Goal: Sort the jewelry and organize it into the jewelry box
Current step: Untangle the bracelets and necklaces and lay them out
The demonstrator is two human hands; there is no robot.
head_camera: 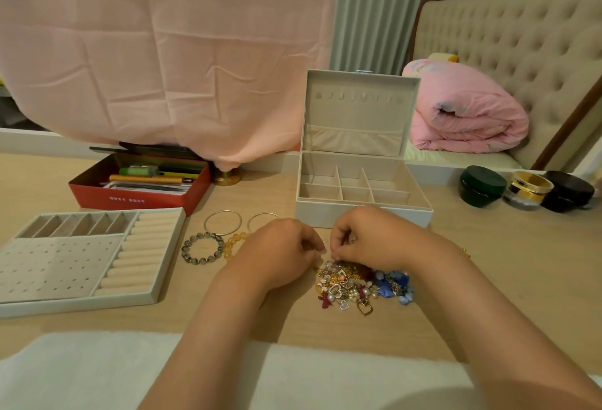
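The tray [81, 263] sits at the tabletop's [488, 266] left edge, with a bead bracelet [202, 247] just beside it. The left hand [277, 250] and right hand [368, 237] meet with curled fingers over the far edge of the jewelry pile [361, 286]. Whether either grip pinches a piece cannot be told. The open jewelry box [361, 211] stands just behind, and there is open room to its right.

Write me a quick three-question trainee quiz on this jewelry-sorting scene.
1. True or false: the jewelry box has its lid shut.
2. Where does the tray lie from the jewelry pile? A: left. B: right. C: inside the box.
3. Which lies nearer the tray: the grey beaded bracelet or the pile?
Key: 1 false; 2 A; 3 the bracelet.
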